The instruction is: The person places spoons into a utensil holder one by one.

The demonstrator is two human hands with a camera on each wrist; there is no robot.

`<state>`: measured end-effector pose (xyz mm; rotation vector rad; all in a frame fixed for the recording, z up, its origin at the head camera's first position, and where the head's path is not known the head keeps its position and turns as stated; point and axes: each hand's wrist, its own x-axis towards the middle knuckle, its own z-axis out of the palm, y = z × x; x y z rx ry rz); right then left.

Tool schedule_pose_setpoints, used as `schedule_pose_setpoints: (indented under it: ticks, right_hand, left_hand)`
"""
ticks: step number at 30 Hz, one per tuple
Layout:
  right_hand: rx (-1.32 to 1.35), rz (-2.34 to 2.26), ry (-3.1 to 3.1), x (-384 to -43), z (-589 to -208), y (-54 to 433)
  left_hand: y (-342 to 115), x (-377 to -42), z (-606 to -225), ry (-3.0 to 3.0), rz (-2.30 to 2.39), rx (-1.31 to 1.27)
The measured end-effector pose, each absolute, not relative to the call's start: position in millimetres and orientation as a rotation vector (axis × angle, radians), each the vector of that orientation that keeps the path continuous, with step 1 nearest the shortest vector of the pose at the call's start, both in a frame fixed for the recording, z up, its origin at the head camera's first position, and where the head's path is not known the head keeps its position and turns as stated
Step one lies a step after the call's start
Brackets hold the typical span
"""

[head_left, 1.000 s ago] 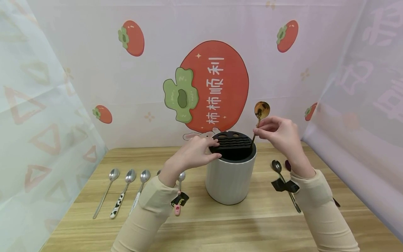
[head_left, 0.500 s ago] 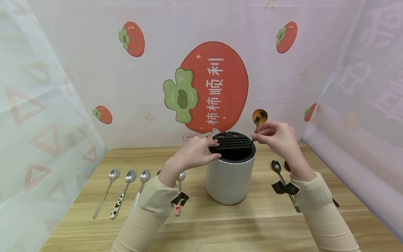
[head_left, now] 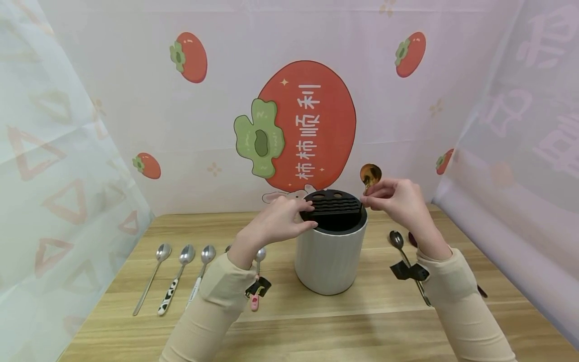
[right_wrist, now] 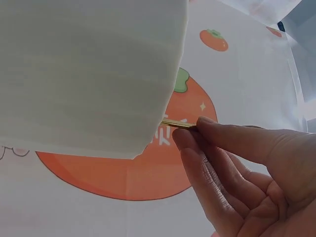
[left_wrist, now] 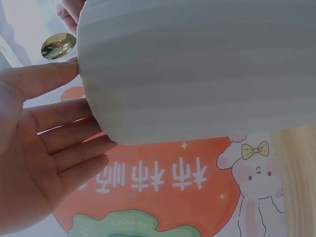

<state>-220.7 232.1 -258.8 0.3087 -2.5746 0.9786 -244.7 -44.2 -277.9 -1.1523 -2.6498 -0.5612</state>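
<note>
A gold spoon [head_left: 371,174] stands bowl up at the right side of a white ribbed utensil holder [head_left: 329,264]. My right hand [head_left: 398,201] pinches its thin handle between thumb and fingers, also seen in the right wrist view. The handle's lower end is hidden inside the holder. A black insert [head_left: 334,202] with slots and round holes covers the back of the holder's top; its front is an open dark hollow. My left hand [head_left: 280,218] rests on the holder's left rim, fingers fairly straight, thumb over the front edge. The left wrist view shows those fingers [left_wrist: 66,136] against the holder.
On the wooden table [head_left: 312,334], several spoons lie at left, including a plain silver spoon [head_left: 155,274] and a cow-patterned one [head_left: 171,291]. A dark spoon [head_left: 397,240] lies at right, and another beside it is partly hidden by my arm. A patterned cloth backdrop [head_left: 217,100] stands behind.
My right hand has come down and slightly left, and the gold spoon has sunk lower at the holder's right rim. My left hand stays on the rim.
</note>
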Motion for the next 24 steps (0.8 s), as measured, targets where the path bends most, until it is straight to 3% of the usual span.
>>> schedule_pose_setpoints:
  ticks: [24]
  right_hand:
    - [0.302, 0.949, -2.787, -215, -258, 256]
  left_hand:
    - [-45, -244, -277, -2.660, -0.572, -1.147]
